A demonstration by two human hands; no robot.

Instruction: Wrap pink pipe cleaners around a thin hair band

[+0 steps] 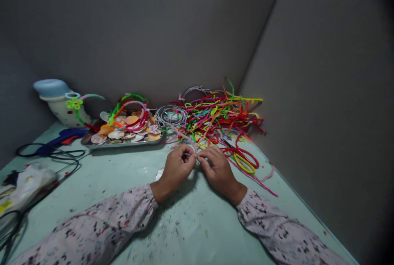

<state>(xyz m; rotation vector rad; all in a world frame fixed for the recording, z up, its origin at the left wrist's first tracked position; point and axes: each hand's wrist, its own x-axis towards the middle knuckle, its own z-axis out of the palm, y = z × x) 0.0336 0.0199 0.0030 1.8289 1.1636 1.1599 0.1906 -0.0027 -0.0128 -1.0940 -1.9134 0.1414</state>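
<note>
No legible text, label, brand, number or sign found. Spotted container [61, 111], beyond and well left of left hand [178, 165]: small coloured marks, possibly print, too small to read. White plastic bag [34, 179], nearer, left of same hand: blurred, nothing readable.

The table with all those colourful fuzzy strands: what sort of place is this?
Probably a craft corner or workshop: there is a heap of colourful fuzzy strands, a metal tray of seashells, and the left hand and right hand meet at a thin pale strand.
</note>
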